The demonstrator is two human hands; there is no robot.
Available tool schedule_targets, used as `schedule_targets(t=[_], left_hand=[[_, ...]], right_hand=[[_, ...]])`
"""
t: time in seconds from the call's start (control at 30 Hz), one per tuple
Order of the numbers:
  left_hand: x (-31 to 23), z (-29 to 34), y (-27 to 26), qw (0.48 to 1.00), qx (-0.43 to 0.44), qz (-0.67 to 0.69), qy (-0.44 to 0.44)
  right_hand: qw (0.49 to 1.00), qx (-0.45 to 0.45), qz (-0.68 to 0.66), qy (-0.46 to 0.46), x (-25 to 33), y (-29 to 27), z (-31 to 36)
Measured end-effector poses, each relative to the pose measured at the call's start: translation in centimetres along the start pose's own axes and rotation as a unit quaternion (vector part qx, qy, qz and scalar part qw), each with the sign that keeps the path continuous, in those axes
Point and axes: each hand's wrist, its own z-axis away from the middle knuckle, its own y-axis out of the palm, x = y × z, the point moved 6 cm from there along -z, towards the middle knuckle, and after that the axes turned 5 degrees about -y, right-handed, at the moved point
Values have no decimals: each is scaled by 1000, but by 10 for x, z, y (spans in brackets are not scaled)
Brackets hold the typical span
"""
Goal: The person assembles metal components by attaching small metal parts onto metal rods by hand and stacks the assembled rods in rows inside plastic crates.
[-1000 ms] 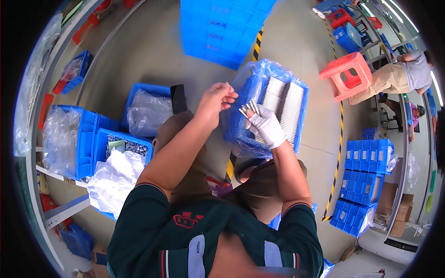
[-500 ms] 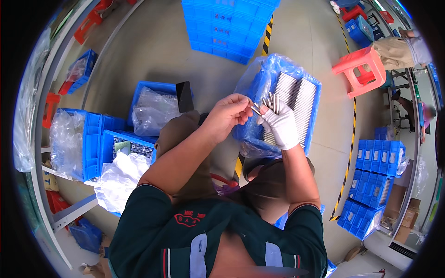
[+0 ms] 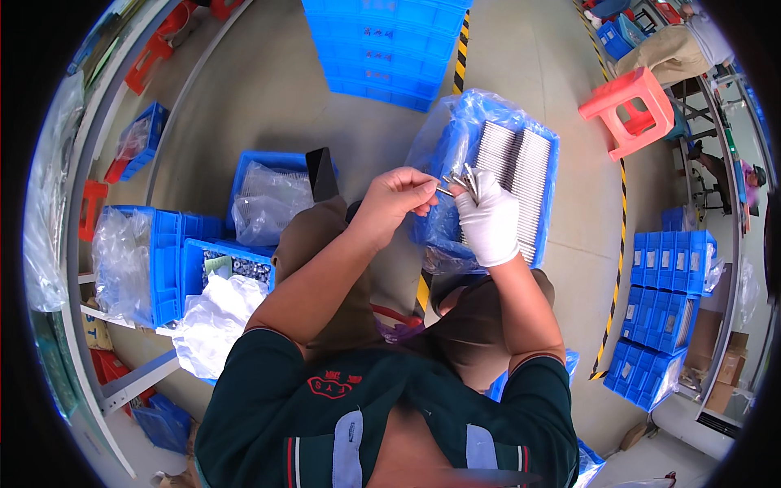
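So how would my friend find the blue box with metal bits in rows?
Start at the tall stack of blue boxes up top. Below and right of it, by the white-gloved right hand, sits a blue box with clear plastic over its edge. Unlike the boxes on the left, it shows two long uncovered rows of thin metal bits.

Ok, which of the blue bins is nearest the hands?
The bag-lined bin by the gloved right hand, with two long rows of pale pieces; every other bin is farther off.
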Motion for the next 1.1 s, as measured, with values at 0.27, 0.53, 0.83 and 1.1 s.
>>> schedule_targets(t=[0.27,0.53,0.83,1.1], left_hand=[[5,0,0,996,39,53,-58],[-10,-2,-6,999,34,13,1],[-19,2,-1,990,77,-108,38],[-28,3,-12,993,19,-109,50]], right_hand=[[992,-43,63,-97,15,-3,2],[944,100,-271,159,-12,11,3],[912,151,-334,185,-9,16,5],[897,153,-352,218,-16,20,7]])
